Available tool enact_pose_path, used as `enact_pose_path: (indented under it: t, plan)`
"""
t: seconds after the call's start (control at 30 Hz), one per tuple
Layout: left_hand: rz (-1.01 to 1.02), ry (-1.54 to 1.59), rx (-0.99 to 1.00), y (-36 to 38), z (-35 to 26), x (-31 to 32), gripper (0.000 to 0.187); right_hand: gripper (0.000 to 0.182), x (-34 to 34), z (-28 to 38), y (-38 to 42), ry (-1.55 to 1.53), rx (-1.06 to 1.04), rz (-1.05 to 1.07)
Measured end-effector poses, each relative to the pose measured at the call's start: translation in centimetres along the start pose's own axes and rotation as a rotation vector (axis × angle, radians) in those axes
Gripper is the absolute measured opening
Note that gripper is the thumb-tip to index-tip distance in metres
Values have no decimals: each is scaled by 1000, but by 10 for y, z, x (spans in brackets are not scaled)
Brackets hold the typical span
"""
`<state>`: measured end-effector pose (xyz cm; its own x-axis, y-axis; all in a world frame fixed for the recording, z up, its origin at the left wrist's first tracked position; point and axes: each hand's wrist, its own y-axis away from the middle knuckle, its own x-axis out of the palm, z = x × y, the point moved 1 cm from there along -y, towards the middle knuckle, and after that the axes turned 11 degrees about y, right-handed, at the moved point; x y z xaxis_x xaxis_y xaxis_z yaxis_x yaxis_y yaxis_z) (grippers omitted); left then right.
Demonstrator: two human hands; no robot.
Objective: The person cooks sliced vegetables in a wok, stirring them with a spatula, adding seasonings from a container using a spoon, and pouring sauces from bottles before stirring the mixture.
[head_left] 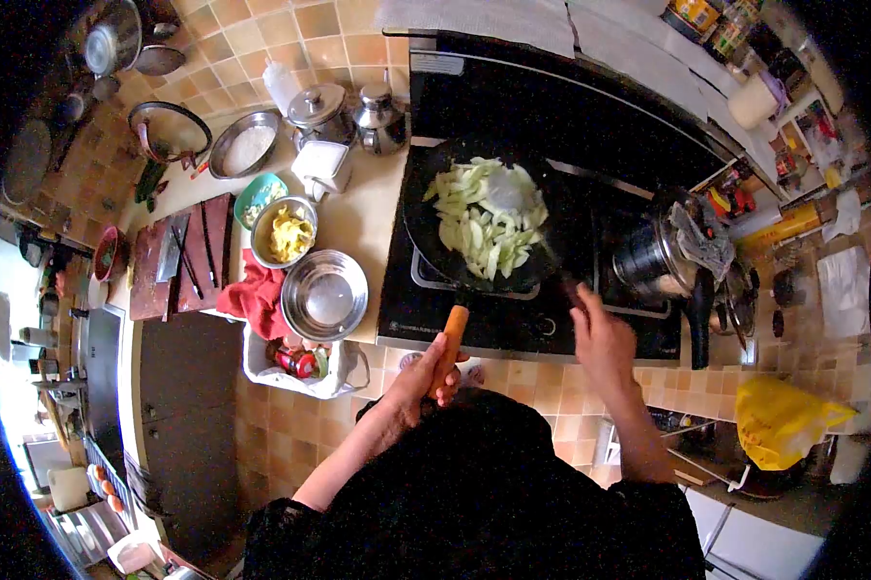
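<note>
My left hand [430, 375] is wrapped round the wooden handle [450, 340] of a black wok [426, 246] on the hob. Pale green sliced vegetables [493, 237] lie in the wok. On the right, my right hand [600, 333] is closed on the dark handle of a spatula [553, 253], which reaches over the wok's right rim. Motion smears the spatula's shaft. A whitish, shiny patch shows among the slices at its far end.
Right of the wok stands a pressure cooker [648, 261] with a black handle. Left on the counter are a steel bowl [325, 296], a bowl of yellow pieces [290, 232], a red cloth [254, 298] and a cutting board [150, 275] with a knife [172, 249]. A waste bin [339, 377] hangs below.
</note>
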<state>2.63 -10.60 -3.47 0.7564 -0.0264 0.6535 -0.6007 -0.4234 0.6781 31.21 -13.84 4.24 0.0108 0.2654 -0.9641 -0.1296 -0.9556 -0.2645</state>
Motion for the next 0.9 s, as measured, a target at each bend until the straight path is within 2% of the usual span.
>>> enact_pose_path:
  t: [0.07,0.17,0.3,0.33,0.47,0.57,0.63,0.7,0.77,0.9]
  plan:
    - [7,25,-16,-2,1,-2,65,36,-11,-15,-3,128,-2,-49]
    - [-5,29,-23,2,-1,3,64,36,-38,-16,2,255,65,231]
    - [18,21,2,3,-1,4,64,36,-64,-7,21,-142,42,291]
    - [21,32,-7,3,0,3,64,33,-83,0,14,-158,116,377]
    - [16,40,-19,-1,2,0,65,25,-98,3,-9,40,109,259]
    - [40,53,-28,2,0,1,64,31,-89,-7,-49,257,115,326]
    - [23,45,-40,1,-1,1,65,30,-76,-10,-88,276,173,397]
    - [22,42,-37,-2,0,-1,66,28,-68,-4,-125,178,175,350]
    - [35,44,-25,-3,2,-3,66,26,-59,10,-151,126,124,320]
    - [16,8,-9,-2,1,-2,66,25,-56,38,-158,31,-116,287]
